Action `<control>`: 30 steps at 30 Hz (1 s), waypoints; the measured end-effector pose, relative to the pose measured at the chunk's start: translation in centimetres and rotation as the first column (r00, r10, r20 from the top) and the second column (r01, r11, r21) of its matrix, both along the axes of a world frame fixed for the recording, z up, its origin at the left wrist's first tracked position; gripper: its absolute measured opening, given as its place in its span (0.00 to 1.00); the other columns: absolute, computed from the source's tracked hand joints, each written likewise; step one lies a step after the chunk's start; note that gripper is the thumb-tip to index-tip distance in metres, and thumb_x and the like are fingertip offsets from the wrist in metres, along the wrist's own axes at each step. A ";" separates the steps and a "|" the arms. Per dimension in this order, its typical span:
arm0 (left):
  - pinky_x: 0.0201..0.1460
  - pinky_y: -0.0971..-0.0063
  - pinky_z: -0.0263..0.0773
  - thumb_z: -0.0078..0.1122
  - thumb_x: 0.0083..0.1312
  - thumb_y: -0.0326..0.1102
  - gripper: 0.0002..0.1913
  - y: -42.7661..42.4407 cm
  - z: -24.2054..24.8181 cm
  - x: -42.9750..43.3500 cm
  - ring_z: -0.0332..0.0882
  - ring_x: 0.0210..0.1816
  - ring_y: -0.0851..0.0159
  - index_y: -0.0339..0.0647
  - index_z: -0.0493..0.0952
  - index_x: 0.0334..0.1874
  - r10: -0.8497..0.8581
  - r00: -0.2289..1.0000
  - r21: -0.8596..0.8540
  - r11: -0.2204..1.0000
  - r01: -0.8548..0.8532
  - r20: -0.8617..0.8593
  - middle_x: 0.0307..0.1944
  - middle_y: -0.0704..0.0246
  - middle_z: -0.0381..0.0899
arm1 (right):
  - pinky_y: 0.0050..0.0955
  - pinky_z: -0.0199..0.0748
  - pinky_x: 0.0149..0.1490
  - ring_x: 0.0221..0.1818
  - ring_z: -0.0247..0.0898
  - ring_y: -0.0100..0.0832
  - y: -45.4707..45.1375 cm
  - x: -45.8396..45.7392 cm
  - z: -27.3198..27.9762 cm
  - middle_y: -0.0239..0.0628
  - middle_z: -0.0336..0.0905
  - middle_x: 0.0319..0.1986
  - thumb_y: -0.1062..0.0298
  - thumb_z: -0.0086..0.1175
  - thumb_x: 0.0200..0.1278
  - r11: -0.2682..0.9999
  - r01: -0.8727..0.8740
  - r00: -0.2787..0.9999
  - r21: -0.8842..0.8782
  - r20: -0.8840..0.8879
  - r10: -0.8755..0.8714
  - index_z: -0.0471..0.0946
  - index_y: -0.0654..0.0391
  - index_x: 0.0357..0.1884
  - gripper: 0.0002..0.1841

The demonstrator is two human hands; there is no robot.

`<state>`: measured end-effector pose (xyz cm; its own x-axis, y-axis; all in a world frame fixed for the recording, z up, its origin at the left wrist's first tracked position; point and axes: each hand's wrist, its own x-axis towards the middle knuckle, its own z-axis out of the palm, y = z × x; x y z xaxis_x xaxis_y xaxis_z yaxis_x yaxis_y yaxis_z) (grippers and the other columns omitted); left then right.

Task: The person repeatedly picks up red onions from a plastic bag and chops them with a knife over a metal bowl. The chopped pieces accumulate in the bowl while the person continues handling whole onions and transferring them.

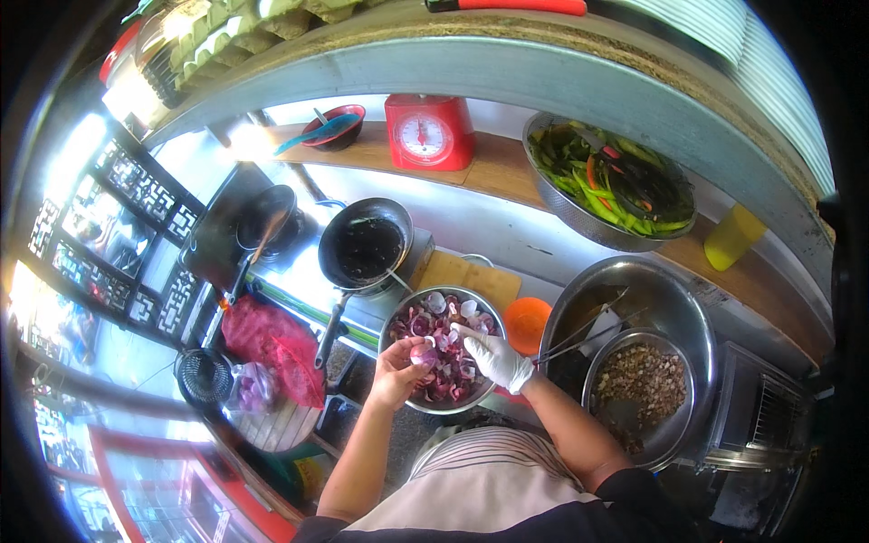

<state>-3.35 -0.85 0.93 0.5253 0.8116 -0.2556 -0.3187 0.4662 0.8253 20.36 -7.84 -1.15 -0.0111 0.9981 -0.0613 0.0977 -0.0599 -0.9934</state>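
Note:
My left hand [400,370] is bare and holds a purple shallot or small red onion [423,355] between thumb and fingers, over a steel bowl [442,409]. Inside the bowl lie purple onion skins [451,390] and pale peeled pieces. My right hand [494,356] wears a white glove and hovers over the bowl's right side, fingertips near the onion. Something small and pale shows at its fingertips; whether it is gripped cannot be told. An orange bowl [527,326] stands right beside the gloved hand, and a wooden board [468,277] lies behind the steel bowl.
Left of the bowl are a wok [366,244] with its handle towards me, a smaller pan [267,217] and a pink mesh bag [271,339]. A large steel basin [631,271] stands right. The shelf bears a red scale [430,132] and a colander [584,220] of green vegetables.

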 end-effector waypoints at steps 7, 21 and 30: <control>0.45 0.64 0.88 0.63 0.62 0.15 0.26 0.2 0.1 0.5 0.87 0.46 0.55 0.25 0.72 0.64 -0.019 0.992 0.063 0.998 0.027 -0.123 0.52 0.53 0.83 | 0.25 0.68 0.70 0.70 0.70 0.26 -0.4 -2.0 0.7 0.39 0.74 0.70 0.62 0.46 0.84 0.991 -0.106 0.984 0.083 -0.134 0.116 0.69 0.60 0.75 0.24; 0.37 0.71 0.86 0.62 0.69 0.20 0.18 0.6 -0.1 0.5 0.88 0.43 0.57 0.23 0.74 0.60 0.029 0.992 0.043 0.999 -0.024 -0.125 0.47 0.53 0.86 | 0.27 0.69 0.69 0.67 0.75 0.28 -0.4 -2.3 2.1 0.44 0.79 0.66 0.59 0.50 0.82 0.976 -0.173 0.984 0.131 0.070 0.165 0.66 0.56 0.78 0.27; 0.40 0.70 0.87 0.64 0.64 0.19 0.20 0.6 0.3 0.4 0.87 0.42 0.60 0.25 0.76 0.59 0.040 0.992 0.022 0.999 -0.038 -0.122 0.49 0.55 0.85 | 0.24 0.69 0.68 0.64 0.73 0.22 1.0 -2.0 1.4 0.38 0.79 0.66 0.63 0.47 0.84 0.990 -0.103 0.978 0.093 -0.171 0.117 0.70 0.60 0.74 0.23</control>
<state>-2.98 -0.28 1.22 0.4587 0.8365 -0.2997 -0.2326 0.4386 0.8681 18.40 -6.82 0.23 -0.1243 0.9916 0.0343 -0.0770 0.0248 -0.9967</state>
